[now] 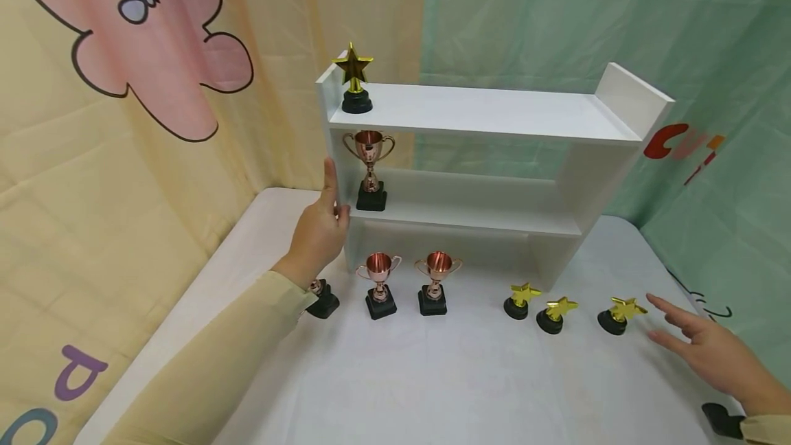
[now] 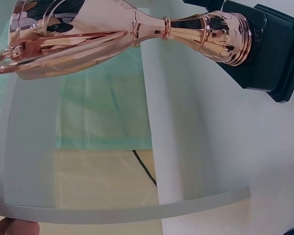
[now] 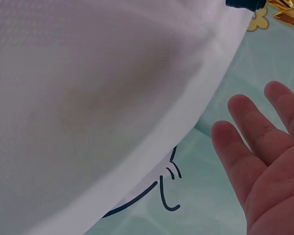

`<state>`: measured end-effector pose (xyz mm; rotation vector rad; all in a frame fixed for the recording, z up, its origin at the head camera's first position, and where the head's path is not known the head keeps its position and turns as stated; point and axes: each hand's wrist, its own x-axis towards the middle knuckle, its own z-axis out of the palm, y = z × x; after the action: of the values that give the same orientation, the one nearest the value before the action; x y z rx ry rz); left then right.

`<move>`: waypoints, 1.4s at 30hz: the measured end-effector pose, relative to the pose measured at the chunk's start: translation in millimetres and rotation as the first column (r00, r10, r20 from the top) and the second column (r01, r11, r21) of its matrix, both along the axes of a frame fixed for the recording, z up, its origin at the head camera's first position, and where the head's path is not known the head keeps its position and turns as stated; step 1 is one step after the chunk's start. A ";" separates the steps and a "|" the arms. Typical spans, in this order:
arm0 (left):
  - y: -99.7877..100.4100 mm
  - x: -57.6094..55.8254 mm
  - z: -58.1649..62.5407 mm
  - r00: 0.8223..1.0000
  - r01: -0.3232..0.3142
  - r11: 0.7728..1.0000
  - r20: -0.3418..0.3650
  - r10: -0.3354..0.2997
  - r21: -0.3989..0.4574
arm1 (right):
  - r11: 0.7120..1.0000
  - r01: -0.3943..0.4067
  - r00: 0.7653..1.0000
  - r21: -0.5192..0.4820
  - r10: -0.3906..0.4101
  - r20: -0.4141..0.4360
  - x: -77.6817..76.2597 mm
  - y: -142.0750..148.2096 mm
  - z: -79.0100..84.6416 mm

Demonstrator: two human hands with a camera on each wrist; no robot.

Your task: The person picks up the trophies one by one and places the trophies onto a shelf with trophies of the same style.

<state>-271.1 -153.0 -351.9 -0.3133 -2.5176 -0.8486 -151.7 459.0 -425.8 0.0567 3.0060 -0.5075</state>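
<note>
My left hand holds the left side panel of a white shelf unit, index finger pointing up along its outside and thumb at the front edge. In the left wrist view, fingertips show on both sides of that panel. A gold star trophy stands on the top shelf. On the middle shelf is a rose-gold cup trophy. My right hand, fingers spread and holding nothing, hovers just right of a small gold star trophy on the table.
Two cup trophies stand in front of the shelf; a third, a partly hidden cup trophy, is by my left wrist. Two more star trophies stand on the white-covered table. Printed curtains hang around it.
</note>
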 end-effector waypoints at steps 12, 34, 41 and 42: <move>0.9 0.2 -1.1 1.000 0.002 1.000 0.016 -0.003 0.011 | 0.998 -0.050 0.994 -0.049 0.045 -0.102 -1.9 7.8 -12.8; 0.9 -0.2 -2.5 1.000 0.003 1.000 -0.004 -0.003 0.007 | 0.998 -0.062 0.979 -0.023 0.056 -0.197 -7.6 -0.2 -14.6; 1.4 -0.1 -2.9 1.000 0.001 1.000 -0.010 -0.001 0.007 | 0.999 -0.035 0.973 -0.023 0.029 -0.228 -9.9 -3.4 -15.5; 1.4 0.2 -2.9 1.000 0.001 1.000 -0.009 -0.001 0.009 | 0.999 -0.042 0.974 -0.028 0.034 -0.223 -10.1 -3.9 -15.7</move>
<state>-270.9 -151.6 -354.8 -0.3143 -2.5046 -0.8569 -161.8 455.1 -441.5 -0.0644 3.2075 -0.5965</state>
